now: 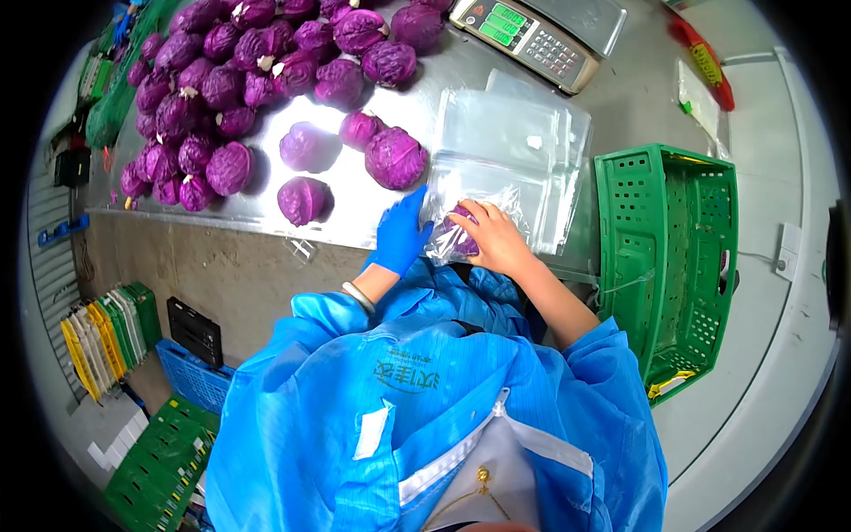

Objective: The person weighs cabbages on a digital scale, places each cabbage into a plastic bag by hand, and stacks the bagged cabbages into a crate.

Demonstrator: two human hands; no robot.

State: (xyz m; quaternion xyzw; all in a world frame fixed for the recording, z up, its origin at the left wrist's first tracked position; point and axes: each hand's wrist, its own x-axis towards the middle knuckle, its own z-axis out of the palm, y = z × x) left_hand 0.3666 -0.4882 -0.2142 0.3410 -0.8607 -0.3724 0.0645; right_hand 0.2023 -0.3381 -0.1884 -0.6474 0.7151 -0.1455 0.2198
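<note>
A purple cabbage (462, 232) lies inside a clear plastic bag (510, 206) at the table's front edge. My bare right hand (494, 238) rests on it from the right, its fingers curved over the bagged cabbage. On the left side of the bag is my left hand (404, 232) in a blue glove, its fingers extended and close together at the plastic; whether it grips the bag is hard to see. Flat clear bags (496, 129) lie stacked just beyond. Left of them sits a large loose cabbage (395, 159).
Many purple cabbages (222, 87) are heaped at the back left of the metal table (355, 222). A scale (523, 40) with a green display stands at the back right. The green crate (631, 257) is to the right, and more crates (164, 457) stand at lower left.
</note>
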